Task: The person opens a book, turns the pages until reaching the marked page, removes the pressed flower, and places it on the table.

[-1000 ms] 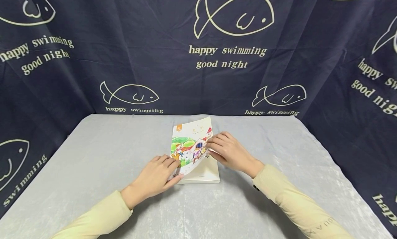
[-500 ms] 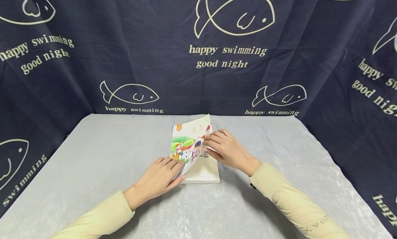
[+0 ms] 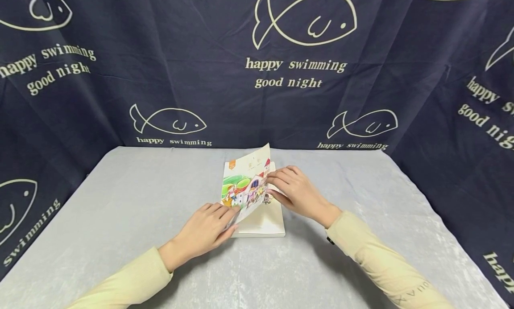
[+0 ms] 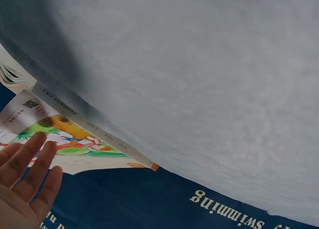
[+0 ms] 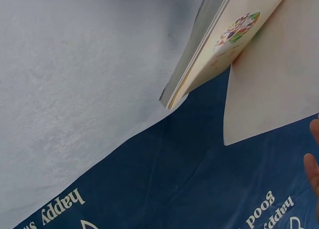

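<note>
Book: white paperback book (image 3: pixel 261 225) with thick page block, lying flat at the middle of the table, its spine towards the person's left.
Cover: colourful illustrated front cover (image 3: pixel 246 183) of green hills, a house and figures, orange tag (image 3: pixel 232 165) in its upper left corner; raised at a slant along its right side, its plain inner face showing in the right wrist view.
Page beneath: cream, with a small multicoloured printed picture (image 5: pixel 239 27).
Left hand: person's bare left hand (image 3: pixel 200 228) at the lower left of the cover, fingers stretched out and unclenched, nothing grasped; thumb beside the near edge.
Right hand: person's bare right hand (image 3: pixel 301 194) at the cover's raised free edge, fingertips there, thumb lower; cannot tell whether they pinch it.
Sleeves: pale yellow-cream cloth sleeves (image 3: pixel 373 251) on both arms, lettering on the right.
Table: pale grey, cloth-covered table (image 3: pixel 132 202).
Backdrop: dark navy fabric curtain (image 3: pixel 225 77), cream fish outlines, "happy swimming good night".
</note>
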The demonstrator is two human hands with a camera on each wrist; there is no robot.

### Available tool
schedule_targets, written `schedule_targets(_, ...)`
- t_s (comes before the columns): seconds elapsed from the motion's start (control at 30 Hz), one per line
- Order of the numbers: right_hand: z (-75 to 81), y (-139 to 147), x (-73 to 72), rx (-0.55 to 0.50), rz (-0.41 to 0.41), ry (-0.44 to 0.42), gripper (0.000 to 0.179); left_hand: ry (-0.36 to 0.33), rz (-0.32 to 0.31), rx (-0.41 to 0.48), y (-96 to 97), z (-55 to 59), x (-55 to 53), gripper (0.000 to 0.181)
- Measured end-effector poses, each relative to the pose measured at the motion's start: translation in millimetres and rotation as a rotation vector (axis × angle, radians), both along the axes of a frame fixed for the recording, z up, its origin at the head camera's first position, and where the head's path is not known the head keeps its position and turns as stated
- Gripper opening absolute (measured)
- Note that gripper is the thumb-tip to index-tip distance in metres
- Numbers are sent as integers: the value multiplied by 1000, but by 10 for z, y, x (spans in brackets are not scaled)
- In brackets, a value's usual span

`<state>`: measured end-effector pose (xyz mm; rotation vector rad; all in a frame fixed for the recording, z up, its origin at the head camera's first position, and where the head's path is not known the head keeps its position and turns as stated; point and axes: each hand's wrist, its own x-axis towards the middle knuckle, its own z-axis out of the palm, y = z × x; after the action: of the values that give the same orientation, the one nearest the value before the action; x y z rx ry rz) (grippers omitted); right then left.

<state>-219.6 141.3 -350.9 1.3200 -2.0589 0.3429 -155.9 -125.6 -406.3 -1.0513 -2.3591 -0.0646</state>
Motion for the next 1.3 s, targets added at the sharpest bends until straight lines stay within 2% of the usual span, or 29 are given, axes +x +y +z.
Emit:
schedule_targets(0.3, -1, 55, 0, 5, -43, -14, 27, 42, -59, 59, -16, 18, 8, 43)
schedule_targets(0.63, -120, 94, 24, 76, -64, -50, 31, 89, -76, 119, -28, 44, 12, 44)
schedule_targets(0.97, -255, 121, 62, 186, -62, -95, 29, 144, -99, 195, -62, 117, 2, 47)
schedule_targets(1.13, -298, 120, 98, 239, -51, -118, 29, 204, -139, 258, -74, 147, -20, 51)
schedule_targets(1.3, -333, 116, 135, 306, -52, -137, 30, 220, -166, 317, -84, 193, -28, 54)
